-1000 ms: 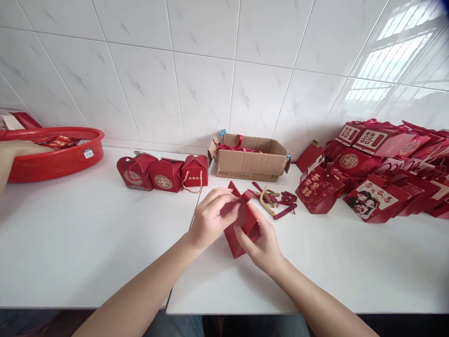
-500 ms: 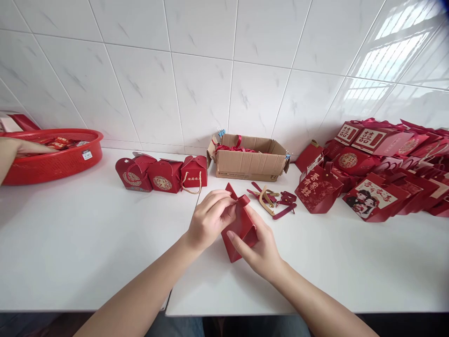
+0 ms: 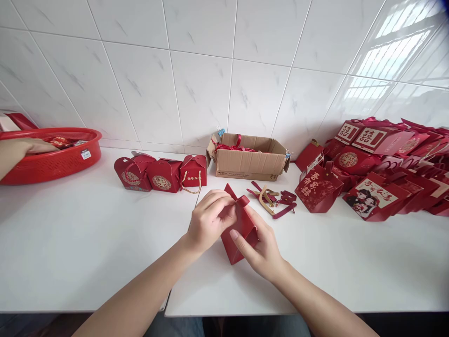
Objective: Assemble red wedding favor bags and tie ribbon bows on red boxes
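A red gift box stands tilted on the white table between my hands. At its top, a red strap forms a small loop. My left hand pinches at the base of this loop; the fingertips partly hide what they grip. My right hand wraps round the box's right side, thumb across the near face. Just behind my right hand lie loose maroon and gold straps. A cardboard box holding red ribbon straps stands against the wall.
Three red gift boxes stand in a row at the back left. Many finished-looking red boxes are piled at the right. Another person's hand reaches into a red plastic basket of small packets. A seam divides the tabletop.
My hands keep almost the same hold on the gift box, and my right thumb has shifted slightly right. At the far left, the other person's hand has moved a little within the basket.
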